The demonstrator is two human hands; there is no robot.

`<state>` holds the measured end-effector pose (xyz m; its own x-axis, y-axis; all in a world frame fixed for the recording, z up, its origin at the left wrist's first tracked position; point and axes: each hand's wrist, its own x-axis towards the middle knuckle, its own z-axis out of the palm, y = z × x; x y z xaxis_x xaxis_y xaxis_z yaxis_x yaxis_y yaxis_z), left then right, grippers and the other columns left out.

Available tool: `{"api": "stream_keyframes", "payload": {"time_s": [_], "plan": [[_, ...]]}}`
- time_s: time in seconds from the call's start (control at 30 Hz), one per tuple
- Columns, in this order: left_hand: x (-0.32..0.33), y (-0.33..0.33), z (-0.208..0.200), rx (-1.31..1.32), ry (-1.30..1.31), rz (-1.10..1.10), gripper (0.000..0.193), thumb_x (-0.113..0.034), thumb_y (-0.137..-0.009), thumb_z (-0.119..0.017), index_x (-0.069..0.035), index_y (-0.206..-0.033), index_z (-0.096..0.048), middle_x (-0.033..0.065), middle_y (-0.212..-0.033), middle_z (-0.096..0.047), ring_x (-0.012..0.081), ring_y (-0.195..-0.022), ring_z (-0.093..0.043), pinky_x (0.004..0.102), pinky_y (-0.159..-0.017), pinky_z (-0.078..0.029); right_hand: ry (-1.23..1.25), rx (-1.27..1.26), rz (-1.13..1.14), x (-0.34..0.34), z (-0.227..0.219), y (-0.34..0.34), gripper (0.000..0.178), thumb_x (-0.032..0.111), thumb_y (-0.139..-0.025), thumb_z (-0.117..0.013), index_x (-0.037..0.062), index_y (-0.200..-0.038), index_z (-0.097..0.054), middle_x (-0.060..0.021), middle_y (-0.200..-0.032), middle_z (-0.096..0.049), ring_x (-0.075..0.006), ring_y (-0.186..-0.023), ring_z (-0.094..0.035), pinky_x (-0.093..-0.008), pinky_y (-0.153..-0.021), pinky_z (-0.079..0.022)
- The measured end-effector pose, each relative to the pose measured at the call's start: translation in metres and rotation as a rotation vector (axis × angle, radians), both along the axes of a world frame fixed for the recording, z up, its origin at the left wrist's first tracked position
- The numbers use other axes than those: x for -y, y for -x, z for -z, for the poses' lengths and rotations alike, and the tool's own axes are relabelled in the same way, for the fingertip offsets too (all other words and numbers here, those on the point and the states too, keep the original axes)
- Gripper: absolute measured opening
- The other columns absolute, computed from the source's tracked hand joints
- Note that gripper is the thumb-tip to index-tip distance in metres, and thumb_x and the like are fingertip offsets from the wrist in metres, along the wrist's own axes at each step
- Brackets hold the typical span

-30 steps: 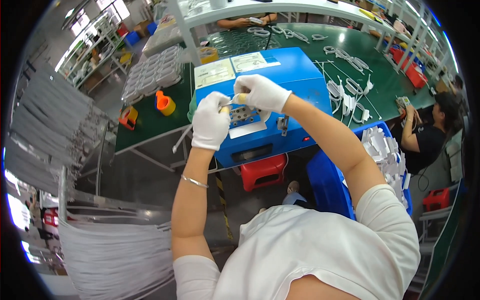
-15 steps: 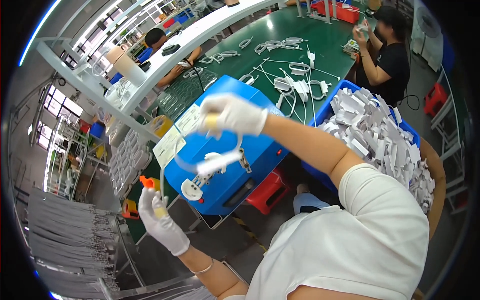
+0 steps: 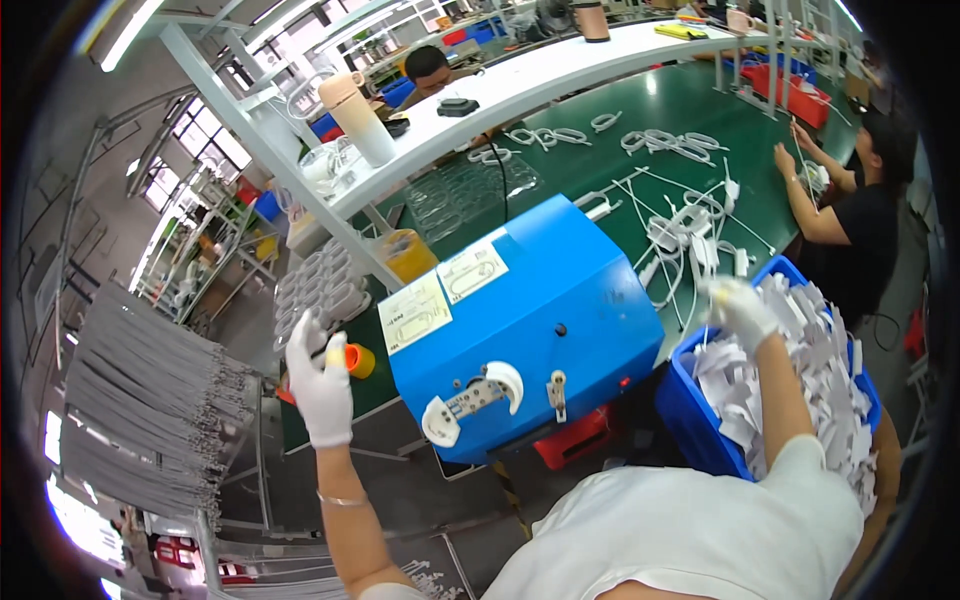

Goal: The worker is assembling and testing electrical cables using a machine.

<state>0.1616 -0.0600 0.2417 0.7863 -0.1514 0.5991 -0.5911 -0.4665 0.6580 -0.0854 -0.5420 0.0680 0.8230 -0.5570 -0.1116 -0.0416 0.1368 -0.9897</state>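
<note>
My left hand, in a white glove with a yellowish wrap on one finger, is raised at the left with its thumb and fingers apart. Nothing shows in it; orange tape rolls are close by. My right hand, also gloved, reaches out to the right, between a pile of white cables and the blue bin. Motion smears its fingers, so whether they hold anything is unclear. Between my hands stands a blue machine, with a curved white winding fixture and a small metal clamp on its front.
White paper pieces fill the blue bin. Coiled cables lie farther back on the green table. A white shelf crosses above. Grey cables hang at the left. Two co-workers sit across and at the right.
My right hand has swung from above the machine to the cable pile on the right; the coiled white cable it held has left the fixture's front. My view has turned leftward.
</note>
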Motion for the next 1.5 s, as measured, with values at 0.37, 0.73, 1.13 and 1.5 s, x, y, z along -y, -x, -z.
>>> {"api": "stream_keyframes", "payload": {"time_s": [0.37,0.73,1.13,1.5], "plan": [[0.159,-0.244,-0.063,0.062,-0.272,-0.096,0.081,-0.033,-0.070,-0.080,0.002,-0.133,-0.042,0.0225,-0.125,-0.053,0.0335,-0.119,-0.051,0.0376,-0.101,-0.039,0.086,-0.156,0.037,0.016,-0.008,0.016,0.034,0.014,-0.088,-0.057,-0.0027,-0.118,-0.059,-0.0041,-0.077,-0.065,-0.0082,-0.062,-0.057,-0.0221,-0.058,-0.046],[0.248,-0.365,-0.051,0.189,0.209,-0.321,0.096,-0.024,-0.053,-0.089,0.005,-0.126,-0.036,0.0211,-0.120,-0.053,0.0309,-0.109,-0.055,0.0381,-0.095,-0.043,0.077,-0.107,0.318,0.073,0.052,0.084,0.026,0.012,-0.093,-0.052,-0.0028,-0.113,-0.059,-0.0078,-0.095,-0.063,-0.0135,-0.076,-0.062,-0.0247,-0.069,-0.051],[0.262,-0.384,-0.043,0.238,0.334,-0.546,0.068,-0.023,-0.050,-0.089,0.002,-0.104,-0.057,0.0145,-0.097,-0.066,0.0282,-0.088,-0.065,0.0384,-0.081,-0.050,0.168,-0.207,0.281,0.102,0.036,0.083,0.024,0.018,-0.095,-0.053,-0.0018,-0.107,-0.059,-0.0052,-0.086,-0.061,-0.0107,-0.068,-0.057,-0.0233,-0.064,-0.048],[0.167,-0.176,-0.078,-0.091,0.366,0.217,0.049,-0.012,-0.071,-0.078,0.001,-0.112,-0.055,0.0088,-0.097,-0.064,0.0162,-0.080,-0.062,0.0299,-0.068,-0.052,0.498,0.094,0.102,0.029,-0.073,-0.023,0.032,0.023,-0.091,-0.058,-0.0005,-0.114,-0.058,-0.0061,-0.102,-0.061,-0.0118,-0.083,-0.057,-0.0239,-0.076,-0.045]]}}
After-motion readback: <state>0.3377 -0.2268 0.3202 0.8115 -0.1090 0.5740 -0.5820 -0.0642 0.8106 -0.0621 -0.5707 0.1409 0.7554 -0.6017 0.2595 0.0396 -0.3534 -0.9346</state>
